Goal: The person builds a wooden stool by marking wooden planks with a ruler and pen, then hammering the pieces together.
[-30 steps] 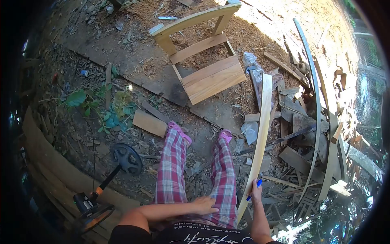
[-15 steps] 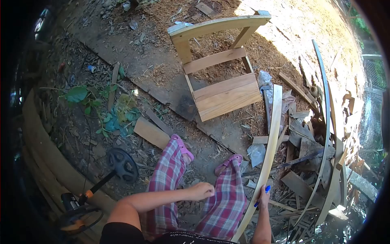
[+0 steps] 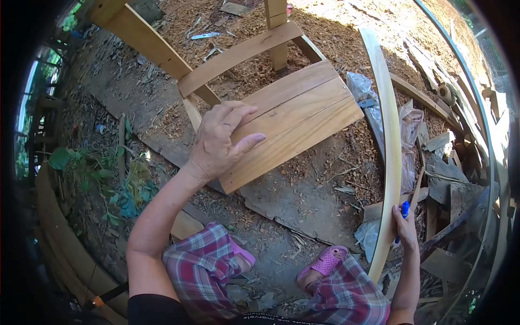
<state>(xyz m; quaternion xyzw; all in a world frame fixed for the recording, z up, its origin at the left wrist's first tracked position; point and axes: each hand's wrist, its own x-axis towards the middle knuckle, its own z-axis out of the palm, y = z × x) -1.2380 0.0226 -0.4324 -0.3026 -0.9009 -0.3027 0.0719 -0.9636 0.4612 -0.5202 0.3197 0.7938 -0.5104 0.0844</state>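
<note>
My left hand (image 3: 219, 141) is raised with thumb and fingers apart and nothing between them, over the left side of the wooden frame's seat boards (image 3: 292, 119). The frame has a curved crosspiece (image 3: 238, 58) behind the seat and upright posts beyond it. At the right, my right hand (image 3: 405, 227) is closed round the lower part of a long, curved pale wood strip (image 3: 391, 130). A blue marker (image 3: 404, 210) is held in the same hand, against the strip's right edge.
Broken boards and scrap wood (image 3: 455, 179) are piled at the right, beside plastic bags (image 3: 360, 89). Leafy plants (image 3: 103, 173) lie at the left. A tool with an orange part (image 3: 98, 301) is at lower left. Wood chips cover the ground behind the frame.
My left hand has moved from near my lap out to the frame, and its fingers have opened. The view has shifted, so the frame looks nearer. My right hand still holds the strip and marker.
</note>
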